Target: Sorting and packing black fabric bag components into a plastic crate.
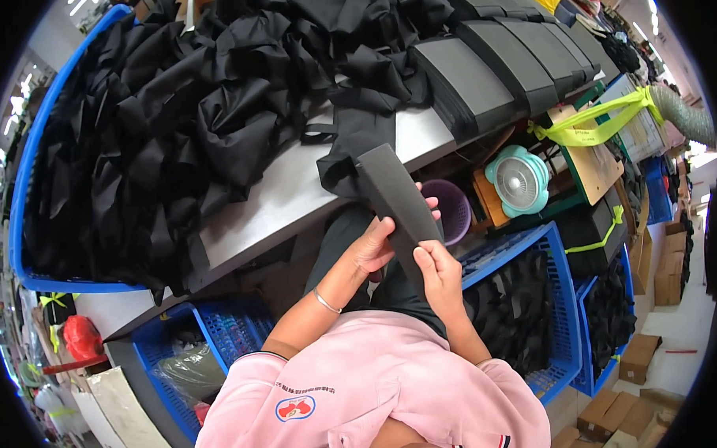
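Between my two hands, over my lap at the table edge, I hold a long folded strip of black fabric (403, 198). My left hand (379, 242) grips its left edge, thumb on top and fingers underneath. On the right edge my right hand (440, 272) pinches it, with the thumb lying on the upper face. The strip slants away from me to the upper left, its far end near a loose black fabric piece (357, 141) hanging over the table edge. A big heap of crumpled black fabric pieces (244, 101) covers the table beyond my left hand.
Flat stacks of folded black fabric (474, 78) stand at the table's far right. A blue crate (28, 173) edges the heap. Under the metal table (277, 178) are a purple basket (447, 211) and a teal fan (518, 181). A blue crate (565, 310) of black pieces sits right.
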A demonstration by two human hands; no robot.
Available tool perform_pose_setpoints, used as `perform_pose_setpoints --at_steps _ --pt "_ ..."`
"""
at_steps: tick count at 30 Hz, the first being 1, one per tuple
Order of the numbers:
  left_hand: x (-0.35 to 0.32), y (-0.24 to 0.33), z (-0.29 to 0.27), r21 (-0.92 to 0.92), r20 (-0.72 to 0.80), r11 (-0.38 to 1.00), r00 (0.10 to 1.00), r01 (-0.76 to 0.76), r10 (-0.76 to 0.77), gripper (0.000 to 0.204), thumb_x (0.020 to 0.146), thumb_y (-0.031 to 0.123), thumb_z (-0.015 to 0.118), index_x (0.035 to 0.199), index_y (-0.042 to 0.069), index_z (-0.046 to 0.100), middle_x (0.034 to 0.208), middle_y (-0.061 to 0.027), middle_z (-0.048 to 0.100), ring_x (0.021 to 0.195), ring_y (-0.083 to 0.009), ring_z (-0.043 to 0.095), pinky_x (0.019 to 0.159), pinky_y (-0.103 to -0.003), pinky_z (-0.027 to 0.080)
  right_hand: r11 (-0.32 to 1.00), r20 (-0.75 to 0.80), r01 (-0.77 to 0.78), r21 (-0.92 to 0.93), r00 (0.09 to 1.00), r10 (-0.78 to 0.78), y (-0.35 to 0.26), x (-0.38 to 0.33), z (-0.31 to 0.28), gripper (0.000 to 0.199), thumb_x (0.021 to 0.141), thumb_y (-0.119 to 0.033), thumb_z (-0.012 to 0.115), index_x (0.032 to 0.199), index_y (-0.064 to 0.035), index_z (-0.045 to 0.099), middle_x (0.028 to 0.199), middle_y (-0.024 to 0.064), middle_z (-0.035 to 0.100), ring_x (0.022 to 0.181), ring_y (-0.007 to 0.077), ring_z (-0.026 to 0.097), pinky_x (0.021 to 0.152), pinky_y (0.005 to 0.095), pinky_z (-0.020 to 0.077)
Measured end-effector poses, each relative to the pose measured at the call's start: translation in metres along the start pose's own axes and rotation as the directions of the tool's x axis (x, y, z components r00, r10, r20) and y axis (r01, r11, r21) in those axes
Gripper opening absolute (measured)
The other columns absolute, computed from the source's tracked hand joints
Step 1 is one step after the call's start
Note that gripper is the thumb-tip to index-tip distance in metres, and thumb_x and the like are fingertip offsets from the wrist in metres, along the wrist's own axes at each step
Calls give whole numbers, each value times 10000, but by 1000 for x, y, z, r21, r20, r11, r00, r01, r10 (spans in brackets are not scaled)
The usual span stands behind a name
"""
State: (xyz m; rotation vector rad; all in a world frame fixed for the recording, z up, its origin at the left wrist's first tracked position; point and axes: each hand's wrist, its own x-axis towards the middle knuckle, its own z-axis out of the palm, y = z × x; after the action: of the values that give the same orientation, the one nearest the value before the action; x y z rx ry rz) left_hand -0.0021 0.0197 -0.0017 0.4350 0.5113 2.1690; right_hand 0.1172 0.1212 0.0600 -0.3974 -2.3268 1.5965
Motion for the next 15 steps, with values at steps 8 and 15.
perform_pose_setpoints --at_steps 8,15 --pt "-18 4 9 -38 -399 991 907 130 -134 499 968 380 636 1194 -62 587 1075 -196 703 972 -266 697 902 -395 565 841 -211 188 -508 919 -334 16 -4 16 370 905 -198 716 1187 -22 554 1023 103 646 800 190 605 724 300 493" --pt "-35 5 -6 682 -439 730 776 -40 453 498 1050 406 471 1254 -27 607 1400 -140 495 1280 -220 482 1037 -341 410 880 237 -272 389 953 190 26 -1 7 500 980 -126 623 1414 53 450 1243 90 639 1091 150 621 932 268 492"
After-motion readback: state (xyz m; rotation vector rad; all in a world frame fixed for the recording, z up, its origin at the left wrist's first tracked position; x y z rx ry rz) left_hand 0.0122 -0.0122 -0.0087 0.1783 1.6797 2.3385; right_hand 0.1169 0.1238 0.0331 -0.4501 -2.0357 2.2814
